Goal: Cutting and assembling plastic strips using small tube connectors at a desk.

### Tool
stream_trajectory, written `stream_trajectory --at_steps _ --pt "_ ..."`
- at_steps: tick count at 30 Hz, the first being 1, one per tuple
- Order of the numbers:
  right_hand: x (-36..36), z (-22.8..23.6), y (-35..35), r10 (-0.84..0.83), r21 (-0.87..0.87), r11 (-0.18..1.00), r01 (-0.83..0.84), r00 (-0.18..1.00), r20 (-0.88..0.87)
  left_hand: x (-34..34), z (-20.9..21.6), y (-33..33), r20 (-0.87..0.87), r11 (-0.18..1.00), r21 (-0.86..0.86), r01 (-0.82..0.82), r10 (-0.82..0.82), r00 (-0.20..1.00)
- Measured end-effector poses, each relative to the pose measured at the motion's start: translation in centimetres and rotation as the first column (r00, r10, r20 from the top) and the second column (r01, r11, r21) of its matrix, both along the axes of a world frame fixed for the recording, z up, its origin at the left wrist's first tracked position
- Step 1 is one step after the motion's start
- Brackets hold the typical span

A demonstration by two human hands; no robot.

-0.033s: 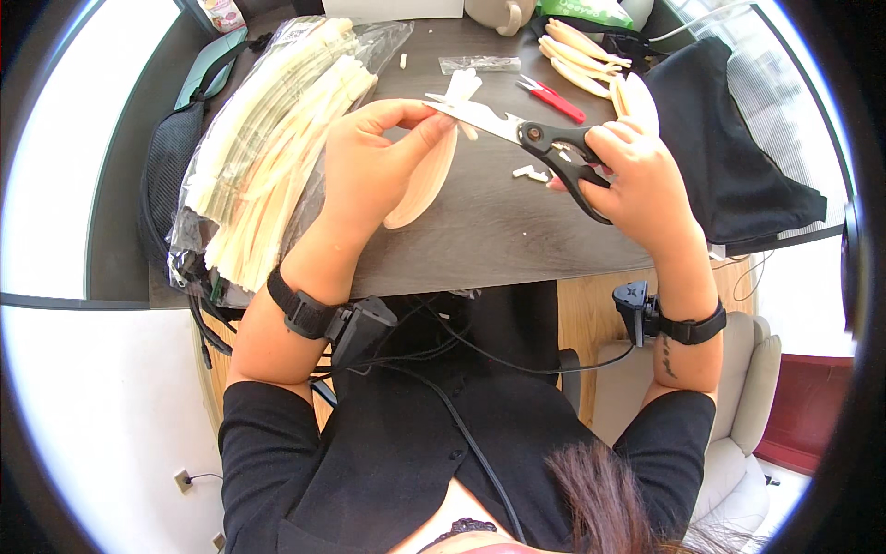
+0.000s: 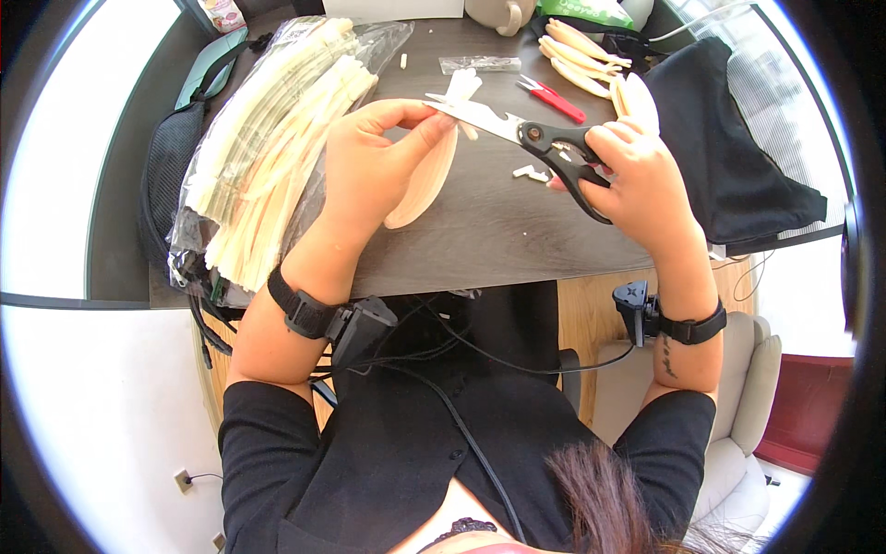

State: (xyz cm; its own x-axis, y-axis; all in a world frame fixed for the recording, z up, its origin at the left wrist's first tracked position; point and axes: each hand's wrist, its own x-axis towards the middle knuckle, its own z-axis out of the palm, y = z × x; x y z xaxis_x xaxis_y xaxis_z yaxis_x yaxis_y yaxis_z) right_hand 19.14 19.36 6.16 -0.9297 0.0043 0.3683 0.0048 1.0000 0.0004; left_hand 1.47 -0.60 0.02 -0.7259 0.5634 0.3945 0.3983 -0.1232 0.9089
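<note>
My left hand [image 2: 378, 162] is closed in a pinch on a pale, leaf-shaped bundle of flat strips [image 2: 426, 189]. Its rounded end hangs below my fingers, and loose white strip ends [image 2: 464, 85] fan out above them. My right hand [image 2: 637, 171] grips black-handled scissors [image 2: 535, 137], their blades pointing left. The blades lie across the strip ends, right by my left fingertips; whether a strip sits between them I cannot tell. Small white offcuts [image 2: 530, 173] lie on the table near the scissor handles.
On the left, a clear plastic bag [image 2: 277, 138] holds many long cream strips. Red-handled snips [image 2: 554, 100] and a small clear packet [image 2: 480, 65] lie beyond the scissors. Several finished-looking leaf-shaped pieces [image 2: 581, 57] rest at the far right beside black cloth [image 2: 729, 157]. Cables cross my lap.
</note>
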Motion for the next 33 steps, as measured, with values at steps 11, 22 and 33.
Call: stream_trajectory --at_steps 11,22,33 --pt "-0.4 -0.8 -0.8 0.055 -0.1 0.993 -0.061 0.997 -0.062 -0.2 -0.3 0.4 -0.174 0.994 0.032 -0.105 0.109 0.979" --pt "-0.3 -0.7 -1.0 0.009 -0.113 0.994 -0.012 1.0 -0.029 -0.6 -0.7 0.4 -0.238 0.99 0.029 -0.138 0.141 0.961" --pt "-0.2 -1.3 -0.5 -0.013 -0.102 0.995 0.009 0.999 -0.033 -0.4 -0.5 0.6 -0.239 0.99 0.052 -0.128 0.137 0.961"
